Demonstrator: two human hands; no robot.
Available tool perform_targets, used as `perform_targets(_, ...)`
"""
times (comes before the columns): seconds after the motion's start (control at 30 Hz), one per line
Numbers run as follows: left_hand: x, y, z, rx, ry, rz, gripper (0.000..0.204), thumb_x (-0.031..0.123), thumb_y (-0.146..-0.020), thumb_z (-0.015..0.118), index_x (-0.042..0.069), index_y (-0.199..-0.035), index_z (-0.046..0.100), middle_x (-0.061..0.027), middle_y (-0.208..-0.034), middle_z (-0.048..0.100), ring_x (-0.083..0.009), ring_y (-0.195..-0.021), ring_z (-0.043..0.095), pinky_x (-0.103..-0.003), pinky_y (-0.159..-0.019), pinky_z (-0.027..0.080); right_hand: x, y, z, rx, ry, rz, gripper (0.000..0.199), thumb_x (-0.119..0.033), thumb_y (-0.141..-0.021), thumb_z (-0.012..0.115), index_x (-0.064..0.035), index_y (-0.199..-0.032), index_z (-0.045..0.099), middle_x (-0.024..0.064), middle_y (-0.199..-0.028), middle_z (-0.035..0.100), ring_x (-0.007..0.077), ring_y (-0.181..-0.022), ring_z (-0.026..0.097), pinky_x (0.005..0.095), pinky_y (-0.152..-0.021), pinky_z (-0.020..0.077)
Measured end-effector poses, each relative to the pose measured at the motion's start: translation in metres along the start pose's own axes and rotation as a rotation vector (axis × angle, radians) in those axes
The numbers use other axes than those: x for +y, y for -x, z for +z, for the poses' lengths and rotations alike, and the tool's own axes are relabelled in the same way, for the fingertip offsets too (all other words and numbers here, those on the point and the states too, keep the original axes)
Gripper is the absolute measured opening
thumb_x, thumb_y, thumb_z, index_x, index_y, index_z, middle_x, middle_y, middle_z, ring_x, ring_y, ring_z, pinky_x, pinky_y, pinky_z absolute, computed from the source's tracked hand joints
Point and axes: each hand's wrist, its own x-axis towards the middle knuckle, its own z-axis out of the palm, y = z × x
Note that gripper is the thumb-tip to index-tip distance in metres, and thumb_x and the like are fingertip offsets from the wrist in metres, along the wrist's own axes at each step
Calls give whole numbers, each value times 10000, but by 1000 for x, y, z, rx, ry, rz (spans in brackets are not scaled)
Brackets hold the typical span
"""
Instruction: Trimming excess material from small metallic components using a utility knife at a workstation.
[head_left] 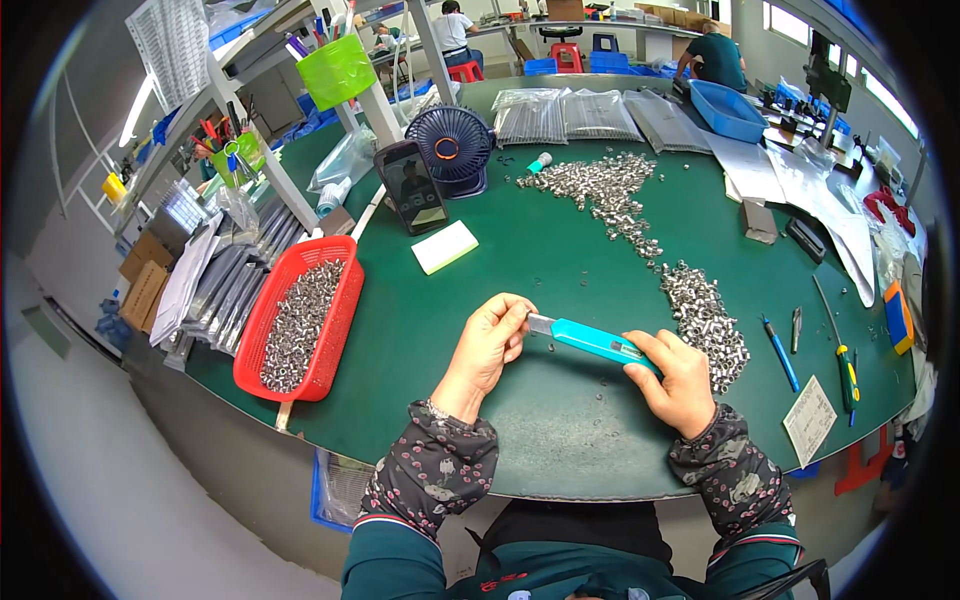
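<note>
Both of your forearms come up from the lower edge in dark floral sleeves and meet over the green table [560, 250], just in front of your body. Your left hand [490, 342] is raised on a bent wrist, palm turned toward you, with the fingers curled in and the thumb and fingertips pinched around the bare metal blade end of a turquoise utility knife [590, 341]. Your right hand [682, 382] lies lower and further right, its fingers wrapped around the knife's handle and the thumb laid along the top of the body. The knife spans the gap between the two hands, slanting down from upper left to lower right, held a little above the tabletop.

Whether anything small sits between your left fingertips and the blade cannot be told.

Just to the right of your right hand is a heap of small silvery metal parts [705, 318], which trails away up the table toward a wider scatter of the same pieces. A few loose ones lie on the green surface under and before your hands. Well to your left, a red plastic basket [300, 320] holds more of these parts. Beyond your hands lie a white pad [445, 247], a propped phone [410, 187] and a small dark desk fan [452, 147].
</note>
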Motion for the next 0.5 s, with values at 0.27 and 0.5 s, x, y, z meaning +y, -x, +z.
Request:
perform_targets(0.27, 2, 1, 2, 38, -57, 6, 143, 187, -863, 498, 52, -821, 520, 45, -624, 405, -5, -477, 328, -137, -377, 261, -2, 0, 1, 26, 77, -31, 258, -203, -712, 615, -105, -946, 571, 63, -626, 443, 228, -516, 486, 334, -453, 376)
perform_targets(0.5, 0, 1, 1, 65, -73, -23, 161, 218, -856, 512, 74, -784, 506, 49, -593, 389, -9, -458, 317, -144, -378, 260, -2, 0, 0, 24, 122, -45, 268, -203, -702, 621, -105, -946, 567, 61, -624, 433, 221, -515, 481, 333, -455, 377)
